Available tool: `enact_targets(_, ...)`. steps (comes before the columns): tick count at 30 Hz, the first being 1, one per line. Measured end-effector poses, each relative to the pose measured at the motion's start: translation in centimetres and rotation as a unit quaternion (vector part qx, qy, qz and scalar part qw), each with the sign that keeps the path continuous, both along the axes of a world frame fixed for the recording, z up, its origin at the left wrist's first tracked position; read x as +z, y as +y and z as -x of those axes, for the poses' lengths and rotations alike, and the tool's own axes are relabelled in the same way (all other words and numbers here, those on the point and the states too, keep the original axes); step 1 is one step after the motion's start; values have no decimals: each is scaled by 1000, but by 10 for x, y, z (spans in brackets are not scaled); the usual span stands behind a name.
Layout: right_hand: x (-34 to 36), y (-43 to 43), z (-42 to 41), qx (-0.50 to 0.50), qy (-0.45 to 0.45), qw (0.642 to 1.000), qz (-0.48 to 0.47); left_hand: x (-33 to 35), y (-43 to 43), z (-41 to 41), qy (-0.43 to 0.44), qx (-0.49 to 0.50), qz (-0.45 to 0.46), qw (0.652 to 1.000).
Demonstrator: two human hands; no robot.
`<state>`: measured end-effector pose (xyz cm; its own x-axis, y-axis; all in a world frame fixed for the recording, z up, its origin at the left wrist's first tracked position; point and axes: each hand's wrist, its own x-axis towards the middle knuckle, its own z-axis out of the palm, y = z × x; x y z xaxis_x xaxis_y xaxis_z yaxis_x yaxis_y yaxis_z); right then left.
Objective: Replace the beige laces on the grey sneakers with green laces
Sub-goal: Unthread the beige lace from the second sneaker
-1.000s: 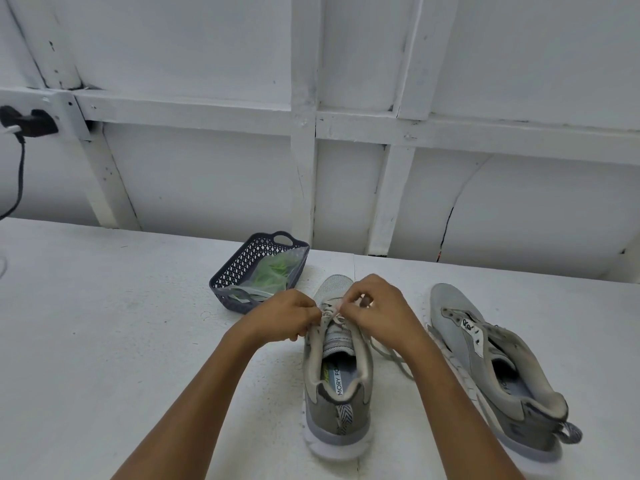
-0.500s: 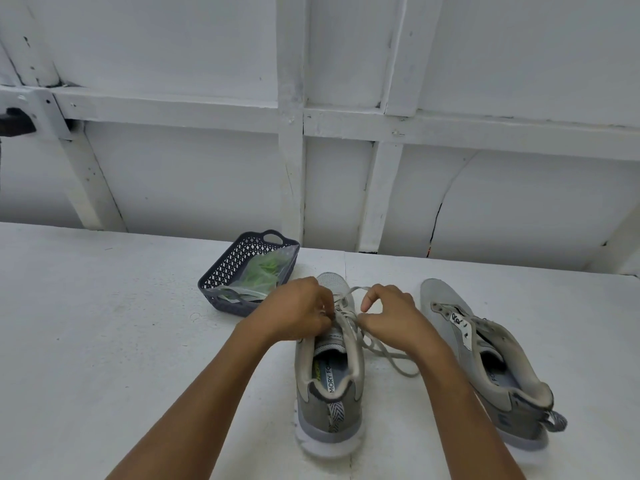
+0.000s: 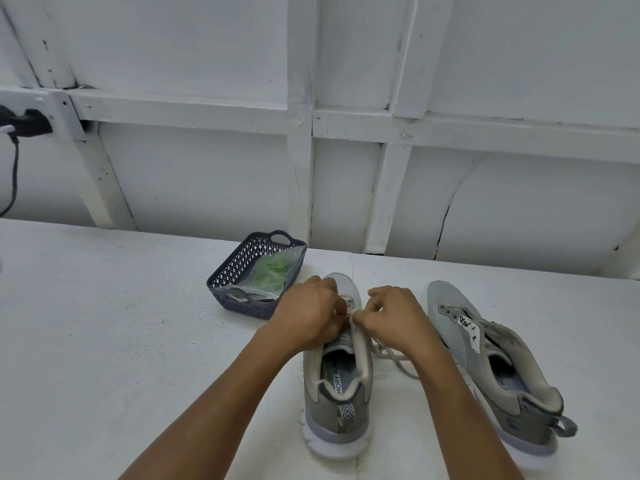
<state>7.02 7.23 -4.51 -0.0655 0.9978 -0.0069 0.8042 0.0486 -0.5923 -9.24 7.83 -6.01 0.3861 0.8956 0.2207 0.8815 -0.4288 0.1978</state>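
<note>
Basket (image 3: 231,271), dark lattice plastic, is sitting just beyond and left of the left fingers. It is holding a clear bag (image 3: 251,293) with the green laces (image 3: 273,270) inside, bag leaning on the far wall.

Both hands are working over the throat of the near sneaker (image 3: 337,389), toe pointing away. Left hand (image 3: 308,315) fingers are curling tight and pinching the beige lace (image 3: 398,360) at the eyelets. Right hand (image 3: 394,317) fingers are pinching the same lace, fingertips nearly touching the left ones. The hands are covering the eyelet row.

Loose lace is trailing on the table (image 3: 121,341) below the right fingers, between the two shoes. Second sneaker (image 3: 485,362) is lying tilted, right of the right fingers, apart from them. Black plug (image 3: 26,121) and cable are hanging on the wall, far left.
</note>
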Motion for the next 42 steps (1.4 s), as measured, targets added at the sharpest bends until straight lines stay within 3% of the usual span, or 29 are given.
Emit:
enact_targets(2,-1,1,-1,-11,15,1000,8,-1,0,2,-108,47,-27,993)
enact_targets(4,-3,-1,-2,-25,49,998,20,-3,4,8,-241,140,-27,960)
enact_targets(6,-4,-1,-2,-23,66,997,26,-4,9,16,-287,190,-18,939)
enact_targets(8,-6,0,-3,-15,73,997,30,-6,10,22,-281,178,15,943)
enact_targets(10,-7,3,-4,-10,84,996,38,-3,9,22,-259,100,39,960)
enact_targets(13,-4,4,-3,2,86,995,45,9,4,15,-150,-15,71,986)
enact_targets(17,-6,5,-3,15,81,995,56,8,3,3,33,-24,51,998)
enact_targets(20,-10,7,-5,8,85,994,66,5,5,2,31,-29,57,997)
enact_targets(21,-10,7,-5,10,92,993,68,5,6,3,-17,-30,74,997)
enact_targets(23,-10,7,-7,13,98,992,74,9,4,3,-224,-18,131,966)
enact_targets(26,-11,6,-9,15,101,992,79,23,-4,1,-545,-12,203,814)
enact_targets(27,-12,6,-10,15,102,991,79,27,-5,0,-594,-8,215,775)
enact_targets(28,-12,6,-10,14,103,991,80,29,-4,1,-605,2,210,768)
enact_targets(29,-12,6,-10,13,103,991,80,29,-3,2,-573,14,185,798)
enact_targets(30,-12,6,-10,13,105,991,81,29,1,4,-503,23,150,851)
enact_targets(32,-12,5,-10,14,108,991,82,26,6,7,-304,12,91,948)
enact_targets(34,-11,4,-10,16,107,991,78,21,6,7,-120,-17,95,988)
enact_targets(36,-11,4,-9,18,101,992,72,17,4,2,-22,-16,100,995)
enact_targets(39,-11,3,-10,21,98,992,72,14,5,0,-53,-10,77,996)
enact_targets(42,-11,1,-12,20,98,992,78,14,8,5,-221,0,83,972)
